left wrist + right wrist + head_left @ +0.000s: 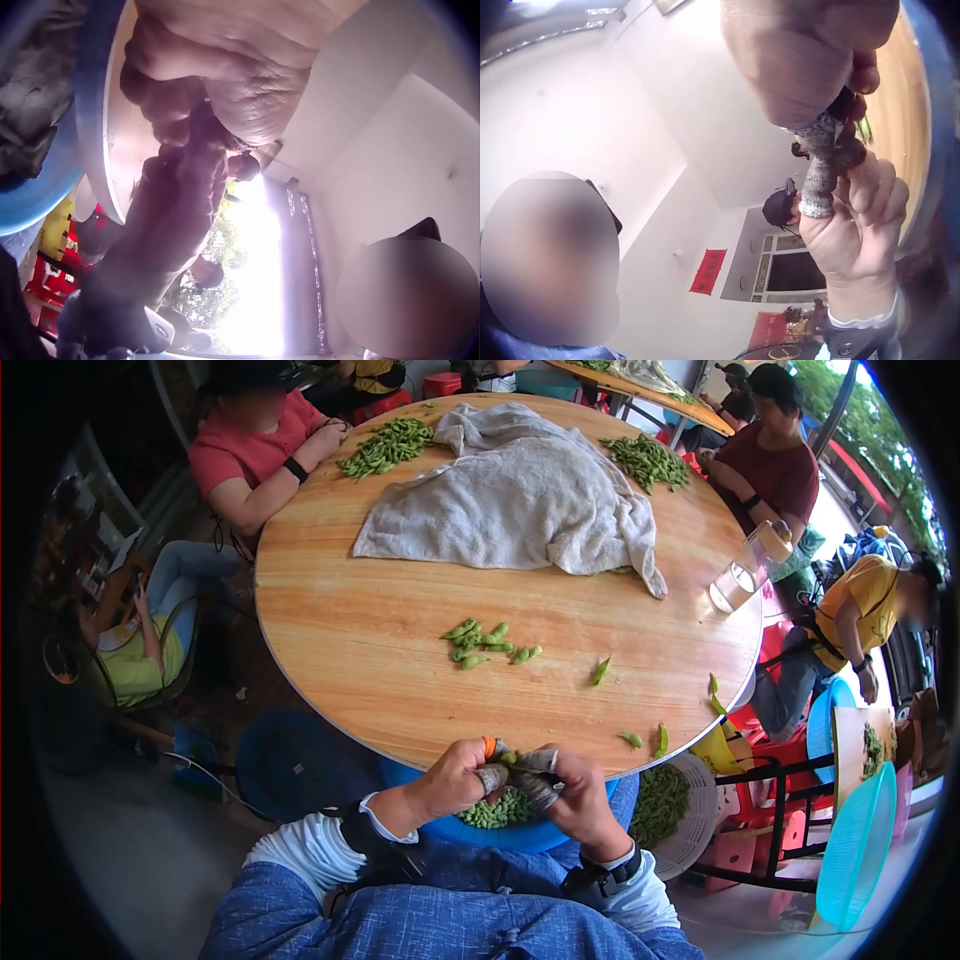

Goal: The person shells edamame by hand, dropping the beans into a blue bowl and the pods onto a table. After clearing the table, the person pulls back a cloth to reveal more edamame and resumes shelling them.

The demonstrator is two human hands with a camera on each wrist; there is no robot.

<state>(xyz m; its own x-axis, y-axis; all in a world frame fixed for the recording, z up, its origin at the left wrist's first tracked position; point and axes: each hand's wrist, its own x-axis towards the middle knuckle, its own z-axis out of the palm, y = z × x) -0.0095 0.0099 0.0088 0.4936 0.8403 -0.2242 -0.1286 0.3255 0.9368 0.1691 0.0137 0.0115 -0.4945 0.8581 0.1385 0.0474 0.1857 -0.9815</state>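
Note:
Both hands meet over a blue tub (545, 836) of shelled green beans (497, 809), at the table's near edge. My left hand (452, 778) has curled fingers and grey-wrapped fingertips; with the right it pinches a small green pod (510, 757). My right hand (580, 800), also with wrapped tips, touches the pod from the other side. In the right wrist view the left hand (859, 225) is below the right hand (817, 60), wrapped thumbs close together. The left wrist view shows the left palm (225, 52) large; the pod is hidden there.
On the round table (350, 650) lie a small group of pods (470, 641), several stray pods, a grey towel (510, 500), two pod heaps (392, 446) and a bottle (735, 586). A white basket of pods (703, 800) stands right of the tub. People sit around.

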